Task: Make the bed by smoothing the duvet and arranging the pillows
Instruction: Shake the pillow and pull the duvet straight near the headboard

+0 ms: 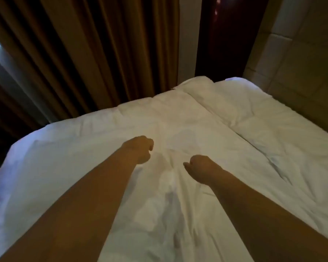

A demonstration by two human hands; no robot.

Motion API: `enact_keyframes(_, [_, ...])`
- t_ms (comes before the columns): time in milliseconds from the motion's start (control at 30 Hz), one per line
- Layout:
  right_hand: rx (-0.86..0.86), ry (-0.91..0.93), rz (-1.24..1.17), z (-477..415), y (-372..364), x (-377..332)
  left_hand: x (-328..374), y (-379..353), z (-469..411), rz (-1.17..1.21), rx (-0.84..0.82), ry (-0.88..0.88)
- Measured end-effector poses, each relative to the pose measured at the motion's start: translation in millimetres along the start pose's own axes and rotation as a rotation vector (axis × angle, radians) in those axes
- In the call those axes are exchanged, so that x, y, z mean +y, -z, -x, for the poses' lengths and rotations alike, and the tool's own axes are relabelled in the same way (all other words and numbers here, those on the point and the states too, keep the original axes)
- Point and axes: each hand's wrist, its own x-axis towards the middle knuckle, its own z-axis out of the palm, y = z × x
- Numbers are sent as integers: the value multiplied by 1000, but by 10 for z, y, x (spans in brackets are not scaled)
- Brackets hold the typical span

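The white duvet lies spread over the bed, covering most of what I can see from the head camera. It is fairly flat on the left, but a bundle of creases runs down its middle toward me, passing between the two forearms. Its top edge slants across the right side of the bed, and the cloth beyond it is rumpled (one deep wrinkle sits near the right edge).

My left hand hangs over the middle of the duvet with its fingers curled into a loose fist, and I can make out no cloth in it. My right hand is just beside it, a little nearer to me, fingers also curled in with the thumb against them, gripping nothing that I can see. Whether either fist touches the cover I cannot tell.

At the head end two white pillows lie side by side: the farther pillow and the nearer pillow, touching along a seam. A padded headboard rises behind them. Brown curtains hang along the far side of the bed.
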Motion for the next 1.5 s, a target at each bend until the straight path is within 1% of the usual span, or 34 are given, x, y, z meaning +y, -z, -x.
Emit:
enact_keyframes(33, [-57,-20,-5,-199,-108,-31,-10,-81,-225,-113,2,-63])
enact_keyframes(67, [-86,-38,-43,-404,-226,-43,-47,-162,-443,-242,20,-171])
enact_keyframes(133, [-158,-64,-133,-682,-426,-104,-92,-412,-881,-446,113,-469])
enact_keyframes(167, [-180,-78,-209,-812,-525,-151,-71,-487,-1101,-539,97,-541])
enact_keyframes(200, [-197,-108,-296,-916,-603,-204,-86,-595,-1298,-639,95,-649])
enact_keyframes(233, [-237,-144,-376,-1015,-697,-268,-101,-714,-1475,-728,42,-717])
enact_keyframes(267, [-298,-173,-434,-1076,-777,-350,-88,-723,-1508,-637,-19,-704])
enact_keyframes(300, [-386,-205,-470,-1118,-899,-440,-95,-839,-1609,-495,-97,-659])
enact_keyframes(333, [-454,-246,-492,-1132,-1018,-536,-82,-921,-1677,-425,-185,-640])
enact_keyframes(367, [-505,-297,-524,-1144,-1119,-622,-147,-989,-1730,-661,-208,-732])
enact_keyframes(400, [-534,-343,-555,-1142,-1198,-687,-194,-1023,-1739,-911,-184,-831])
enact_keyframes(433, [-551,-388,-590,-1133,-1248,-731,-192,-1043,-1702,-1004,-253,-747])
enact_keyframes(467, [-545,-415,-628,-1111,-1252,-763,-189,-1061,-1624,-928,-281,-625])
enact_keyframes(500, [-515,-411,-650,-1098,-1228,-771,-198,-1006,-1542,-866,-309,-502])
enact_keyframes(533, [-467,-372,-641,-1082,-1157,-763,-190,-948,-1481,-843,-295,-432])
enact_keyframes(567, [-425,-333,-627,-1065,-1056,-764,-169,-843,-1428,-837,-226,-472])
enact_keyframes(633, [-357,-268,-638,-997,-735,-786,-151,-551,-1358,-766,-89,-429])
enact_keyframes(667, [-318,-234,-635,-951,-539,-811,-123,-368,-1307,-777,-39,-386])
enact_keyframes(800, [-132,-31,-507,-775,450,-798,125,671,-1025,-717,133,-167])
enact_keyframes(933, [84,-49,-442,-363,1661,-357,861,1717,-649,-632,357,-36])
enact_keyframes(1000, [247,-43,-436,3,2264,35,1393,2122,-414,-586,502,-21])
enact_keyframes(1067, [369,-125,-484,429,2736,432,1965,2426,-157,-539,628,-33])
enact_keyframes(1100, [428,-135,-408,659,2936,640,2279,2550,-17,-514,695,-45])
enact_keyframes(1200, [647,-112,-26,1359,3433,1246,3201,2872,379,-435,877,-87])
enact_keyframes(1300, [828,-110,120,1918,3860,1750,3935,3142,631,-329,1007,-110])
enact_keyframes(1400, [910,-112,176,2199,4169,2198,4465,3285,709,-200,1049,-127])
enact_keyframes(1500, [907,-153,199,2273,4342,2606,4842,3276,551,-49,952,-111])
